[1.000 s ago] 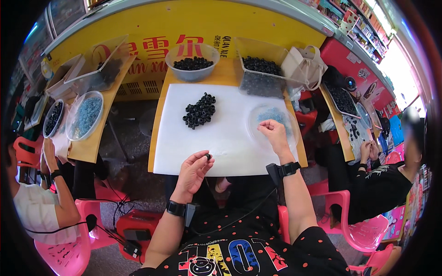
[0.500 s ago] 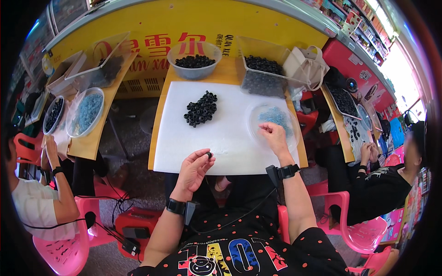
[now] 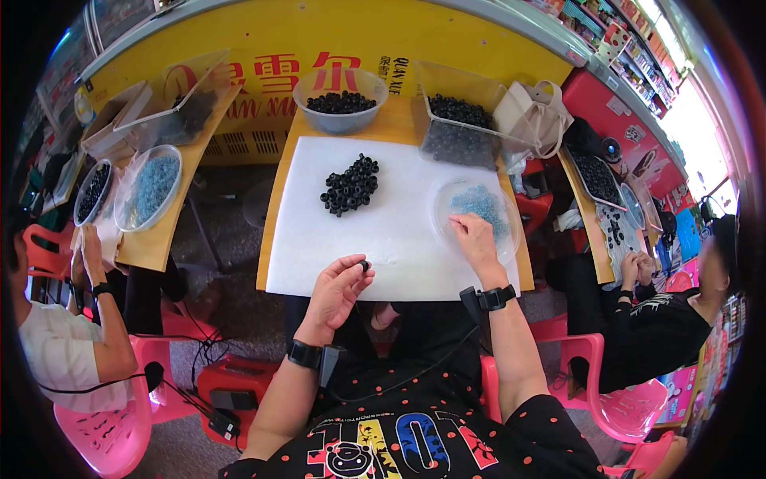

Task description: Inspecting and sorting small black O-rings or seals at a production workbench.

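Note:
My left hand (image 3: 339, 291) is closed at the near edge of the white foam sheet (image 3: 319, 247), pinching a small black ring-shaped part (image 3: 364, 265) between thumb and fingertips. My right hand (image 3: 476, 239) is over the near left side of a shallow clear dish (image 3: 438, 209) of small pale-blue pieces (image 3: 479, 199). Its thumb and forefinger are pressed together; whatever they may hold is too small to make out. Farther off on the sheet lies a loose heap of black ring-shaped parts (image 3: 349, 185), apart from both hands.
Behind the sheet stand a round clear bowl (image 3: 339, 120) and a clear bin (image 3: 459, 148), both with black parts. A beige bag (image 3: 531, 120) is beside the bin. People sit at side tables, left (image 3: 179, 199) and right (image 3: 586, 215). Cables (image 3: 207, 343) hang at lower left.
The view has shifted slightly. My left hand still pinches the black part, turned a little. My right hand stays at the dish, its fingers slightly more drawn together.

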`<state>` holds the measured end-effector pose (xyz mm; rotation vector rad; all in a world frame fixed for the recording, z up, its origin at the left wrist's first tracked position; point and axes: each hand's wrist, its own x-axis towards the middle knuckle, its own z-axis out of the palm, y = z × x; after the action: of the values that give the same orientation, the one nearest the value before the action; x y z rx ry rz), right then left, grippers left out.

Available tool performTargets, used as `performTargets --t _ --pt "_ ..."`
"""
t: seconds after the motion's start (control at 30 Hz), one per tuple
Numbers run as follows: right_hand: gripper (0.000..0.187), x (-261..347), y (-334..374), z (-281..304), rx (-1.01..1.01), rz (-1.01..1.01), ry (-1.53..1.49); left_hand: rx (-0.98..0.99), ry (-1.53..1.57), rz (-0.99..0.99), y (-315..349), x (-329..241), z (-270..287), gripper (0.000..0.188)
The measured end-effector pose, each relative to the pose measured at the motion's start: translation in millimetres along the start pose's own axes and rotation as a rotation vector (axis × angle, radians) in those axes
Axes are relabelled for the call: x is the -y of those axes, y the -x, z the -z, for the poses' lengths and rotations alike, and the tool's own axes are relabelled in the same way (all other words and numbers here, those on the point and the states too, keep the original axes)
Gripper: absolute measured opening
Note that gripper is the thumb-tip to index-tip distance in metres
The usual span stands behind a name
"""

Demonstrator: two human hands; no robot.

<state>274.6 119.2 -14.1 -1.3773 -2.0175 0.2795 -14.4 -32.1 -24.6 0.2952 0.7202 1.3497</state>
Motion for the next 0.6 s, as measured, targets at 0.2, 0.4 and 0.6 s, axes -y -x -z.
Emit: performTargets --t 0.2,0.4,0.6 --pt "0.017 21 -5 16 0.077 -0.117 -0.062 0.014 0.012 0.001 -1 1 3 0.022" --pt "0.017 17 -9 15 0.035 -0.187 -0.133 0.013 0.014 0.008 0 0 1 0.023" --pt "0.018 14 -11 15 0.018 -0.198 -0.088 0.013 0.016 0.005 0 0 1 0.023"
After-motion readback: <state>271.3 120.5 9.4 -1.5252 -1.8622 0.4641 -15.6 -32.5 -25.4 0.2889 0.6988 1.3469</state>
